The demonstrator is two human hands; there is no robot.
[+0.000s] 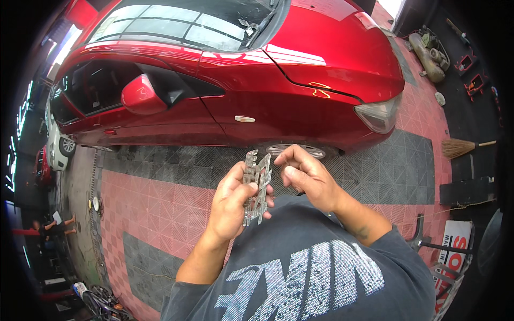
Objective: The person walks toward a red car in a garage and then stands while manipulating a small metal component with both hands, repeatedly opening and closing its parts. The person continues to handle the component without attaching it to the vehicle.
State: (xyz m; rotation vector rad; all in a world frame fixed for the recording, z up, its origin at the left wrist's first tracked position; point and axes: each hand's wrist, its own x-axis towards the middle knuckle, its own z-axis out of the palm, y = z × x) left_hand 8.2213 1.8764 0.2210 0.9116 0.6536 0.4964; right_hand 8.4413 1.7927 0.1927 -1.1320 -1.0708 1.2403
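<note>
My left hand (231, 200) is closed around a grey, slotted metal bracket (259, 187), held upright in front of my chest. The thumb lies across its face, and the fingertips show at its right side. The bracket has cut-outs and small bent tabs along its edges, and a narrow gap splits its upper end. Just right of it is my right hand (310, 176), with bent fingers and the index finger reaching toward the bracket's top. Its lower fingers curl under the palm, where a small dark bit shows; what they hold, if anything, I cannot make out.
A red car (230, 107) stands directly ahead, its front wheel (300, 151) just beyond my hands. Red and dark grey tiles (160, 200) cover the floor. On the right are a broom (460, 148), a tank-like machine (430, 56) and a metal stand (420, 235). A person (51, 226) is far left.
</note>
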